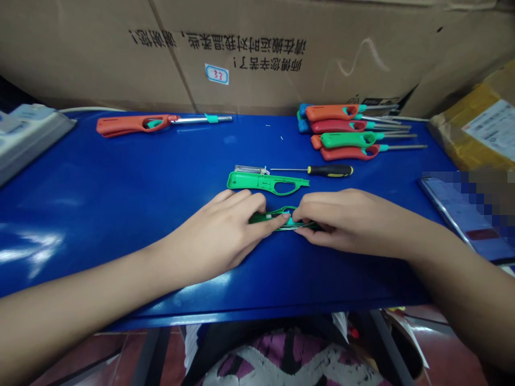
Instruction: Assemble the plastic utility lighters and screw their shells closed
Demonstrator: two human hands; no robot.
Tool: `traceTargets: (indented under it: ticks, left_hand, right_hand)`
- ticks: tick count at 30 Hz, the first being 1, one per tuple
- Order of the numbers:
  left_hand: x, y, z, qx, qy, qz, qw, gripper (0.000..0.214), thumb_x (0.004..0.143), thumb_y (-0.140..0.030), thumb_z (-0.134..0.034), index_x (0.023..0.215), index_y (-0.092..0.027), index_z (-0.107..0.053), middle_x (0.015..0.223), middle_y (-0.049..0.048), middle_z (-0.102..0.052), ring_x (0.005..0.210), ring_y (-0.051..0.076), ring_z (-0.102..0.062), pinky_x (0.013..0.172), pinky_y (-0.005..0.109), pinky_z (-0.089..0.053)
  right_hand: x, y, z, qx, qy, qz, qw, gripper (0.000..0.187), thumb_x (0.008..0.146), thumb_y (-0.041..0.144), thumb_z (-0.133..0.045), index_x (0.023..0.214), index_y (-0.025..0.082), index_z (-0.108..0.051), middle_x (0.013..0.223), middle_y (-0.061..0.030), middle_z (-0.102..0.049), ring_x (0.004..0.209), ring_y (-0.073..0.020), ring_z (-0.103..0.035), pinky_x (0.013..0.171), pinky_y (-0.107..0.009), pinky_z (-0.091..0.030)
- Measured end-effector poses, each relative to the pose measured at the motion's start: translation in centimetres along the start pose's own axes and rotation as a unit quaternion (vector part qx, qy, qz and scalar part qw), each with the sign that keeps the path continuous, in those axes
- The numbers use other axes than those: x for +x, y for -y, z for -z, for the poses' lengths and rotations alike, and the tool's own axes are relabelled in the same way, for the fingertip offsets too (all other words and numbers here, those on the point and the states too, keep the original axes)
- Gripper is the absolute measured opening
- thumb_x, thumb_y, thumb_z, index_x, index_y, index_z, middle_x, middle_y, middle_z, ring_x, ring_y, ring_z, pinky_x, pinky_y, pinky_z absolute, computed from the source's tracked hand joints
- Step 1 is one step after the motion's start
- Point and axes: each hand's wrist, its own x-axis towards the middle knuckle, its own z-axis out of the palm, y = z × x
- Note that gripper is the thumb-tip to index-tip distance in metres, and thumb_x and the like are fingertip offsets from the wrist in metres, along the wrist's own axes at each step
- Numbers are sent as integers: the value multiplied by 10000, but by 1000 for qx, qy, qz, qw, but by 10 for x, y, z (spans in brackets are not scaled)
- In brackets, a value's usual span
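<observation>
An opened green lighter casing half [257,219] lies between my hands near the middle of the table, with a turquoise trigger [289,219] and thin wires in it. My left hand [225,228] is closed around its left end, forefinger extended onto the trigger. Fingers of my right hand [338,217] pinch the casing's right end beside the trigger; the exact grip is partly hidden. Just beyond lies the other green casing half [257,182], its inside facing up. A clear fuel tank [250,169] and a black-and-yellow screwdriver [332,171] rest behind it.
An orange long-nosed lighter [134,125] lies at the back left. Several assembled lighters [341,126] are piled at the back right. A large cardboard box [257,32] walls off the back. At the right are a phone [462,214] and a taped parcel [475,123]; a power strip [32,134] is left.
</observation>
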Motion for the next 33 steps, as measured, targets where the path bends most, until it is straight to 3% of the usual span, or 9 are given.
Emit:
traceTargets:
  ticks: [6,12,18,24,29,33]
  left_hand:
    - [1,0,0,-10,-3,0,1000,398,1079,-261,-434,1456,-265,-560,967,71,-566,811,211,-504,710,340,-384]
    - [1,1,1,-21,-3,4,1000,388,1095,-282,-393,1443,-248,-560,967,66,-579,833,212,-530,719,335,-384]
    - [1,1,0,-45,-11,16,999,311,1076,-272,-453,1360,-178,-539,1077,76,-633,948,230,-584,789,356,-422]
    - [1,1,-1,-58,-18,23,998,220,1065,-268,-479,1241,-160,-554,1056,71,-636,930,236,-590,784,358,-420]
    - [1,1,-2,-62,0,24,998,216,1075,-283,-450,1214,-198,-590,1043,64,-616,918,234,-590,782,363,-427]
    - [1,1,-2,-60,-3,17,998,247,1081,-282,-431,1250,-220,-600,1021,61,-594,893,227,-572,771,361,-428]
  right_hand:
    - [-1,3,1,-33,-9,30,999,202,1019,196,-488,981,185,-686,846,-25,-646,742,-147,-583,643,-270,-387]
    - [3,0,2,90,-22,-14,996,131,992,175,-542,1034,195,-664,968,-35,-675,837,-143,-613,720,-255,-436]
    - [3,2,4,131,-14,-37,991,136,950,187,-601,1064,212,-671,955,-14,-671,677,-109,-545,618,-248,-409]
    - [4,6,-8,85,-23,-53,995,168,1000,260,-580,1144,246,-664,1151,-51,-640,930,-167,-629,770,-283,-449]
    - [8,9,-6,106,-30,-66,992,69,969,195,-598,1014,228,-638,1051,-20,-645,888,-144,-612,720,-261,-413]
    - [7,7,3,131,-42,-95,986,35,941,189,-603,950,208,-631,814,24,-634,684,-111,-545,618,-247,-364]
